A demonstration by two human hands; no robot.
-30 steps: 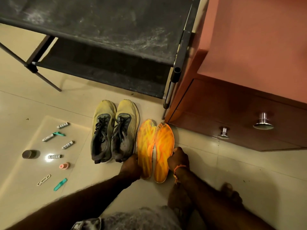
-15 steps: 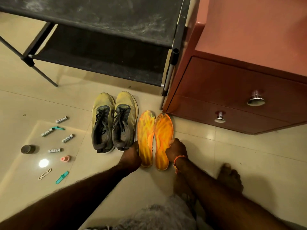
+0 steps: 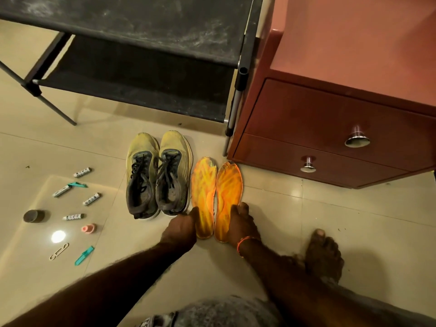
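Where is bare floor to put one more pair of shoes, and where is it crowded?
Bare tiles lie right of the insoles, between the drawers and the foot. Another free patch lies between the heels of the shoes and the left arm. Left of the shoes it is crowded with batteries and clips.

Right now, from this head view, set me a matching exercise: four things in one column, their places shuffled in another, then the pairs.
Things
1 shoes
2 left hand
3 right hand
4 dark roll

Places
A on the right insole, at its heel
B far left on the floor
C nearest the black rack
D at the heel of the left insole

Pairs: 1-C, 2-D, 3-A, 4-B
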